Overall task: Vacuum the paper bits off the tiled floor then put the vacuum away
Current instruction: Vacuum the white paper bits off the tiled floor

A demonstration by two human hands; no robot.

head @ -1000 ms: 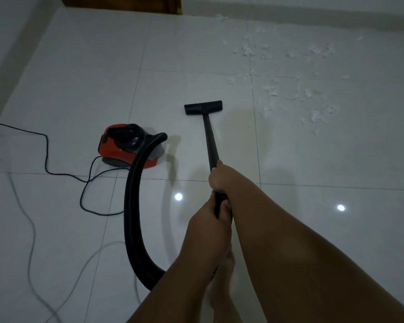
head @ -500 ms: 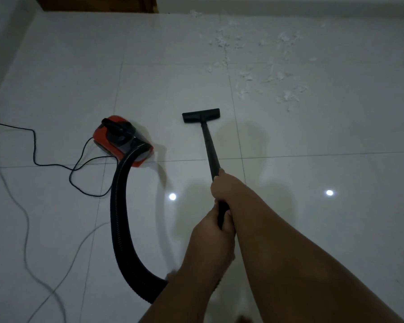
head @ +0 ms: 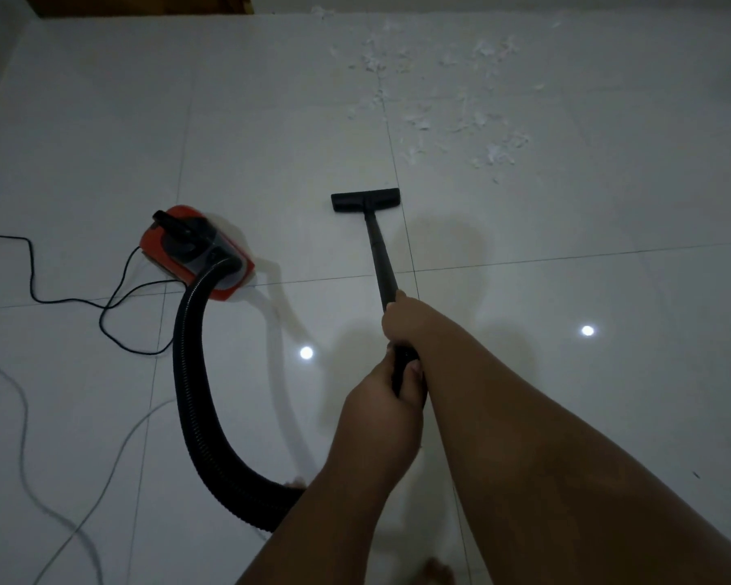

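home interior, dim room, glossy white tiled floor [head: 102, 120], wooden door base [head: 144, 2] upper left of the frame, red canister vacuum [head: 195, 251], cords [head: 30, 263]

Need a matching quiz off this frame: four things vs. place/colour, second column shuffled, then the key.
Column A
1. vacuum body
2. floor nozzle
3. paper bits
4. power cord

Column B
a. white, scattered at far right
b. thin, trails off the left edge
c. red and black, at left
d. black, centre of view

Pairs: 1-c, 2-d, 3-a, 4-b
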